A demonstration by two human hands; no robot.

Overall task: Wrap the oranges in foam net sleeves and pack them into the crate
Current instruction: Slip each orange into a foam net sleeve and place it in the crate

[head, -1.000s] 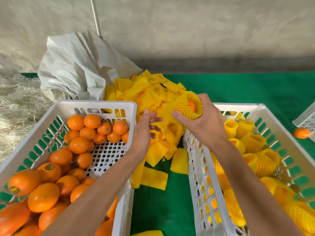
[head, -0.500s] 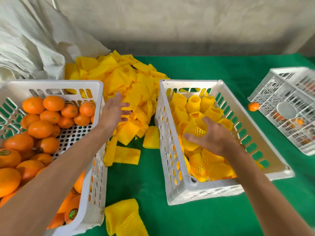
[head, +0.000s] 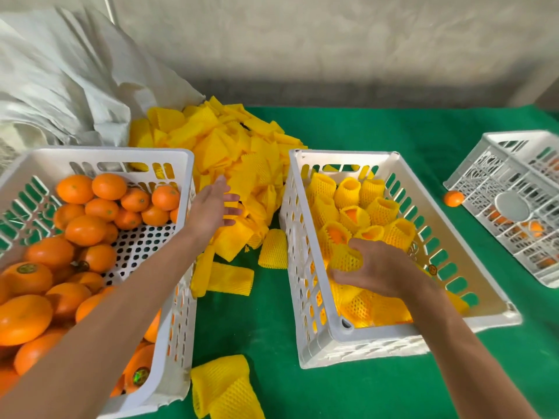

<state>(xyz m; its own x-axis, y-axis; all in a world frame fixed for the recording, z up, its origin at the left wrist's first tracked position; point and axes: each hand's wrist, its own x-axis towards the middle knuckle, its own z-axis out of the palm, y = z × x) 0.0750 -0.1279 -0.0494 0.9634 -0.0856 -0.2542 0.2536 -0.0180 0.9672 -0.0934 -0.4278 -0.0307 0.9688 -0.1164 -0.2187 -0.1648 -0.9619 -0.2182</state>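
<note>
Left hand [head: 213, 208] outstretched, fingers straight, palm down. Right hand [head: 378, 269] lower, fingers curled, grip seemingly closed.

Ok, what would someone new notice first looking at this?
Probably the crate of bare oranges at left, bright against the green cloth. Next, the heap of yellow sleeves between the crates, where the open left hand reaches. Then the right hand, its grip on a sleeved orange inside the right crate.
</note>
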